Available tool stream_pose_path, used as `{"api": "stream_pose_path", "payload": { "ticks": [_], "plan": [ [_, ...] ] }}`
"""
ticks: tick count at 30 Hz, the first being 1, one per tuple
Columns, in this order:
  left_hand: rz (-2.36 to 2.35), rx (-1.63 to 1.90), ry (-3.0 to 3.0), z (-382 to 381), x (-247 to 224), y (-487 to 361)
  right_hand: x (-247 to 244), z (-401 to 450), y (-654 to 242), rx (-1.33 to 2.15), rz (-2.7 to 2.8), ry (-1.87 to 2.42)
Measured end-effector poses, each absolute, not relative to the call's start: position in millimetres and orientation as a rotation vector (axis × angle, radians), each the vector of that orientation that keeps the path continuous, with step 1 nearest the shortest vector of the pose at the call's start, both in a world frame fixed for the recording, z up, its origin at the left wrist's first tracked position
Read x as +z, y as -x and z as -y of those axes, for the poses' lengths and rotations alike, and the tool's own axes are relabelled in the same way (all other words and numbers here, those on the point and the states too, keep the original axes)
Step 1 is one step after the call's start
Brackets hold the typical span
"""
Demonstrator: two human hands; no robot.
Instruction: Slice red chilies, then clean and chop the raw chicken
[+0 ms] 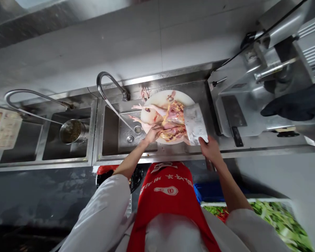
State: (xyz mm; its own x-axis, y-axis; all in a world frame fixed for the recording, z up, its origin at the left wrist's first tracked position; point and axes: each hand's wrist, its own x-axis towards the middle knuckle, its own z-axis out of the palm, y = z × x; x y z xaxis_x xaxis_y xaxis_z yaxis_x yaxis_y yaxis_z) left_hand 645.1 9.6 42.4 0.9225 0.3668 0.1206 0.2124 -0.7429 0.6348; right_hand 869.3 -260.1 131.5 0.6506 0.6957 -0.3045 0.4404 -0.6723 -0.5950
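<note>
A raw chicken [174, 113], cut open with yellow fat and red flesh showing, lies on a round white cutting board [185, 96]. Its legs and feet point left over the board's rim. My left hand [153, 133] grips the near part of the chicken at its left side, fingers closed on it. In my right hand [209, 148] is the handle of a broad cleaver [196, 122]. The blade lies over the right end of the chicken and hides that end along with part of the board. Loose chicken feet [145, 93] sit behind the board's far left edge.
Left of the board is a sink basin [111, 129] under a curved faucet [105, 75]. A metal pot [72, 131] stands in another basin. A second cleaver [233, 112] lies on the right counter beside a slicing machine [275, 66]. Cut vegetables [280, 220] fill a crate below.
</note>
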Motion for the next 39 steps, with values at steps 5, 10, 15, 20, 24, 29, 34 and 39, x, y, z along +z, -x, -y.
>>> {"api": "stream_pose_path", "payload": {
  "ticks": [5, 10, 15, 20, 24, 29, 34, 39],
  "plan": [
    [-0.410, 0.503, -2.402, 7, 24, -638, 139, 164, -874, 0.739, 1.340, 2.434],
    [-0.315, 0.466, -2.441, 5, 30, -639, 127, 89, -862, 0.821, 1.648, 2.375],
    [-0.291, 0.428, -2.497, -2, 36, -639, 129, 99, -878, 0.969, 1.712, 2.365],
    [-0.256, 0.449, -2.522, 3, 41, -641, 146, 124, -901, 1.333, 1.656, 2.333],
    [-0.281, 0.437, -2.536, 11, 45, -639, 140, 99, -885, 1.177, 1.698, 2.282],
    [-0.359, 0.471, -2.512, 13, 45, -636, 151, 90, -897, 1.501, 1.680, 2.225],
    [-0.365, 0.470, -2.440, 8, 49, -635, 158, 90, -895, 1.529, 1.706, 2.187],
    [-0.548, 0.583, -2.272, 11, 51, -612, 139, 103, -871, 1.071, 1.593, 2.355]
  ]
}}
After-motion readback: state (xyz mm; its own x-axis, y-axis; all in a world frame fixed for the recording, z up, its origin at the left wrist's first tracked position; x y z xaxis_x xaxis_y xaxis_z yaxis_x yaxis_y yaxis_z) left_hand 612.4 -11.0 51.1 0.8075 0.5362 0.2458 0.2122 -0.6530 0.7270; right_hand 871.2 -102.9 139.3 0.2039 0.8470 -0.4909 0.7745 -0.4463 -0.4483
